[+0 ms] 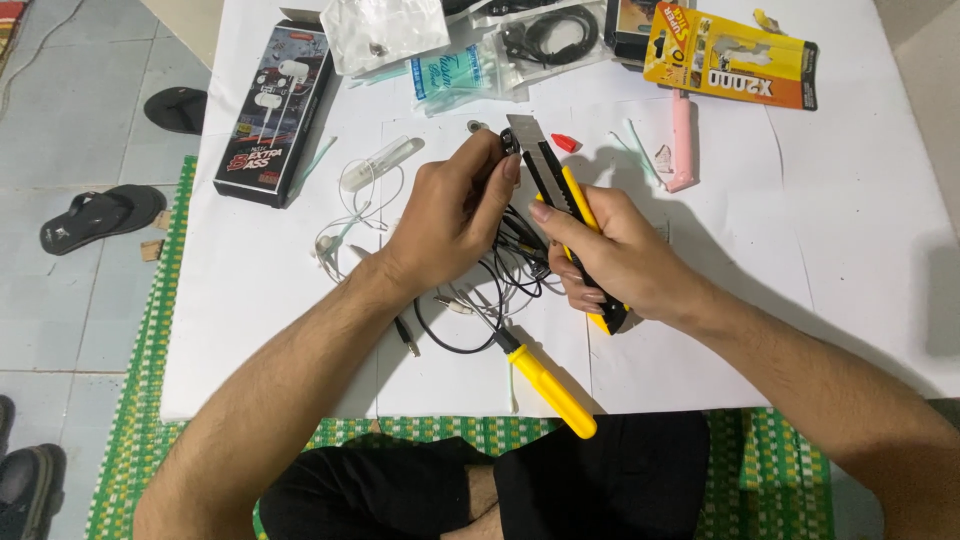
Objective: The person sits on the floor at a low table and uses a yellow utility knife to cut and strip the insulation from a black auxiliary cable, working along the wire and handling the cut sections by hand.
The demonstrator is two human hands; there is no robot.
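Pale tiled floor [90, 310], green checked mat [150, 400], low white table [860, 250], black sandals [95, 215].

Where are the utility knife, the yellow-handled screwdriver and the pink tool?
utility knife [548, 172], head view, on its extended blade section.
yellow-handled screwdriver [552, 390], head view, mid handle.
pink tool [682, 145], head view, middle of its body.

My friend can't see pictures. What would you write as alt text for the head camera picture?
Seen from above, a person's right hand holds a yellow and black utility knife with its blade out, beside a small dark part pinched in the left hand. Below them on a white table lie tangled black wires, a yellow-handled screwdriver, white earphones and some packages.
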